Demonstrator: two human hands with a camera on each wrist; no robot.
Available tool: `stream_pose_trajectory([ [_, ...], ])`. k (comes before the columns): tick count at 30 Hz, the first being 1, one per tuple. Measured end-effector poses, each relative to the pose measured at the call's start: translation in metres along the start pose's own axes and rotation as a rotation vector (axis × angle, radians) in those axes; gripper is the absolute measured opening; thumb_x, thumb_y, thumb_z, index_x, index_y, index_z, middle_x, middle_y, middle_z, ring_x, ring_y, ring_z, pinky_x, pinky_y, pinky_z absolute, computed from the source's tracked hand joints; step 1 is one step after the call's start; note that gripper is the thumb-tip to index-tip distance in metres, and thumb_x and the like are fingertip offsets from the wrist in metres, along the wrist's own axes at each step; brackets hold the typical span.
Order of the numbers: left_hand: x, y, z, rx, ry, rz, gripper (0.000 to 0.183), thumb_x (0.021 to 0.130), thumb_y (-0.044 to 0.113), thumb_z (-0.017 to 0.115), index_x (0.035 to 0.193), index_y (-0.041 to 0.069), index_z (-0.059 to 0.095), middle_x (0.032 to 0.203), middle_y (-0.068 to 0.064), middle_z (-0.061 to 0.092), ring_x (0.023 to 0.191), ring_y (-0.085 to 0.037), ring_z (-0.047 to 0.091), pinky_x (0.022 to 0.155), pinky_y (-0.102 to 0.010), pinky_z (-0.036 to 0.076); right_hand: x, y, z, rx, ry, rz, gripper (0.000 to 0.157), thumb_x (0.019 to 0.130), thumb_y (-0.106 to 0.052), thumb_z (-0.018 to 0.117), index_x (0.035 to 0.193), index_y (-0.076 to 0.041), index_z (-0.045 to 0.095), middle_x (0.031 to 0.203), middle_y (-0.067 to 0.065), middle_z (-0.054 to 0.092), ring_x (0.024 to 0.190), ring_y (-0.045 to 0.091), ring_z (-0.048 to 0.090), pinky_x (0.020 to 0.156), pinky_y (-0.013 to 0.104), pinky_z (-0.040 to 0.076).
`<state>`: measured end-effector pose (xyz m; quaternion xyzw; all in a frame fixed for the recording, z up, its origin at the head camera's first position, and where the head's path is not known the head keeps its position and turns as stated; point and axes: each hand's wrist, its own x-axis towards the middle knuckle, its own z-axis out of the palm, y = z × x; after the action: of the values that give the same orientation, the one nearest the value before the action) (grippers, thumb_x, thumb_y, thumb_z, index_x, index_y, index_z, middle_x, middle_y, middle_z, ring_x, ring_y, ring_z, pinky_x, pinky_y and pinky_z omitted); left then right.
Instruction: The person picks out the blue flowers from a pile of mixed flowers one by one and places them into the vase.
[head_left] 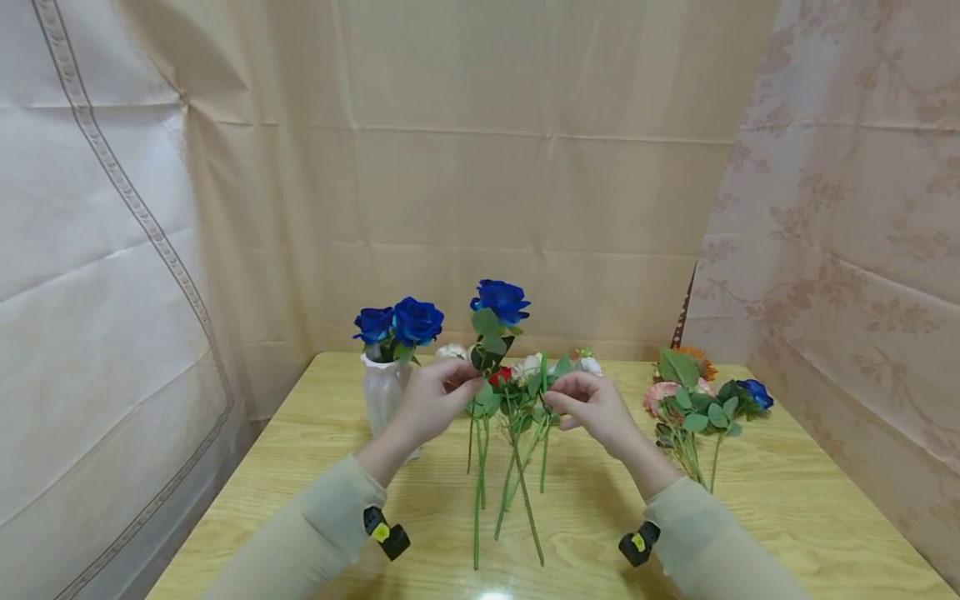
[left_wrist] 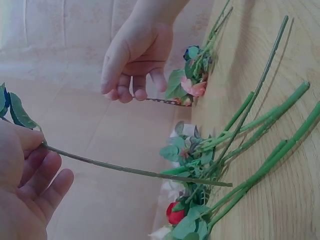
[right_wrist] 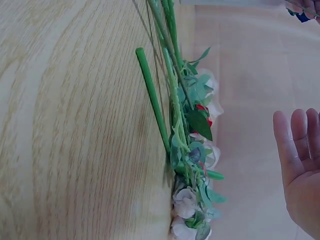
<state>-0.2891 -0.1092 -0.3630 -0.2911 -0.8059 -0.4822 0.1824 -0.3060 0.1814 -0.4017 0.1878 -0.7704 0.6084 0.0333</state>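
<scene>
My left hand [head_left: 442, 396] pinches the stem of a blue rose [head_left: 501, 302], whose bloom stands up above the fingers. In the left wrist view the rose's thin stem [left_wrist: 135, 169] runs from the left hand across to the right, its lower end overlapping the flowers on the table. My right hand [head_left: 596, 408] hovers over the right side of that pile with nothing in its grasp; the right wrist view shows its fingers [right_wrist: 300, 127] loosely extended. Beneath both hands lie several flowers, among them a red rose [head_left: 500, 377], with green stems [head_left: 477, 517] pointing toward me.
A white vase [head_left: 381, 392] with two blue roses [head_left: 417, 321] stands left of the left hand. At the table's right lies another bunch, with a pink flower [head_left: 660, 397], an orange one [head_left: 697, 362] and a blue rose [head_left: 754, 394]. Curtains hang behind the wooden table [head_left: 300, 475].
</scene>
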Motion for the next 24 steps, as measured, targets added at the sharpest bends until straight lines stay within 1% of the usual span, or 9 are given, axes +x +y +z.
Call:
stream_pose_trajectory([
  [2,-0.002,-0.001,-0.004,0.004,0.020,0.016,0.004,0.097,0.013,0.071,0.097,0.010,0.075,0.090,0.004,0.072,0.076,-0.011,0.066,0.068,-0.029,0.058,0.000,0.000,0.001,0.008,-0.003,-0.009,0.025,0.095,-0.021,0.075,0.108,0.000,0.069,0.101,0.017,0.069,0.088,0.023,0.069,0.071,0.050,0.061],
  [5,-0.003,-0.003,-0.010,0.001,0.045,0.047,0.004,0.097,0.012,0.071,0.096,0.010,0.075,0.090,0.003,0.072,0.076,-0.010,0.067,0.069,-0.029,0.059,0.000,-0.001,0.003,0.017,-0.016,-0.027,0.026,0.095,-0.021,0.075,0.108,0.001,0.068,0.103,0.019,0.069,0.092,0.029,0.069,0.071,0.052,0.061],
  [8,-0.005,-0.004,-0.017,0.006,0.061,0.068,0.004,0.096,0.010,0.071,0.095,0.010,0.075,0.089,0.003,0.073,0.075,-0.010,0.067,0.069,-0.030,0.059,0.001,-0.002,0.006,0.022,-0.020,-0.031,0.025,0.095,-0.022,0.076,0.107,-0.001,0.069,0.103,0.017,0.069,0.094,0.036,0.068,0.069,0.049,0.061],
  [10,-0.007,-0.004,-0.021,0.018,0.070,0.077,0.004,0.096,0.011,0.072,0.095,0.010,0.075,0.089,0.003,0.073,0.075,-0.010,0.068,0.068,-0.030,0.059,0.002,-0.003,0.007,0.020,-0.027,-0.036,0.025,0.095,-0.022,0.076,0.106,-0.001,0.069,0.101,0.016,0.069,0.094,0.038,0.068,0.068,0.047,0.062],
  [13,-0.009,-0.005,-0.026,0.023,0.080,0.090,0.004,0.096,0.011,0.072,0.094,0.008,0.075,0.089,0.002,0.073,0.075,-0.012,0.068,0.068,-0.030,0.059,0.002,-0.005,0.009,0.014,-0.026,-0.033,0.025,0.095,-0.023,0.076,0.106,-0.002,0.069,0.099,0.014,0.069,0.091,0.035,0.068,0.068,0.047,0.062],
  [17,-0.012,-0.003,-0.031,-0.013,0.096,0.101,0.003,0.095,0.006,0.072,0.093,0.004,0.074,0.089,-0.002,0.073,0.075,-0.016,0.068,0.066,-0.029,0.059,0.002,-0.008,0.012,0.012,-0.024,-0.027,0.026,0.094,-0.024,0.076,0.106,-0.002,0.069,0.098,0.014,0.069,0.090,0.034,0.068,0.072,0.056,0.060],
  [20,-0.015,0.010,-0.037,-0.010,0.111,0.100,0.004,0.093,-0.003,0.071,0.092,0.000,0.072,0.087,-0.008,0.072,0.073,-0.021,0.068,0.065,-0.028,0.058,0.002,-0.009,0.013,0.014,-0.024,-0.021,0.026,0.095,-0.025,0.076,0.106,-0.002,0.069,0.100,0.016,0.069,0.090,0.032,0.068,0.075,0.061,0.057],
  [22,-0.016,0.013,-0.041,-0.004,0.123,0.093,0.004,0.092,-0.006,0.070,0.092,-0.002,0.071,0.087,-0.012,0.072,0.071,-0.023,0.067,0.063,-0.028,0.057,0.003,-0.009,0.014,0.012,-0.027,-0.019,0.026,0.095,-0.025,0.076,0.106,-0.002,0.069,0.101,0.019,0.068,0.089,0.028,0.068,0.075,0.061,0.057],
  [24,-0.016,0.014,-0.046,0.014,0.133,0.092,0.003,0.093,-0.006,0.070,0.092,-0.003,0.071,0.087,-0.012,0.071,0.070,-0.023,0.066,0.062,-0.028,0.057,0.004,-0.010,0.014,0.010,-0.029,-0.016,0.027,0.095,-0.025,0.075,0.106,-0.002,0.069,0.102,0.022,0.067,0.089,0.027,0.068,0.073,0.056,0.060],
])
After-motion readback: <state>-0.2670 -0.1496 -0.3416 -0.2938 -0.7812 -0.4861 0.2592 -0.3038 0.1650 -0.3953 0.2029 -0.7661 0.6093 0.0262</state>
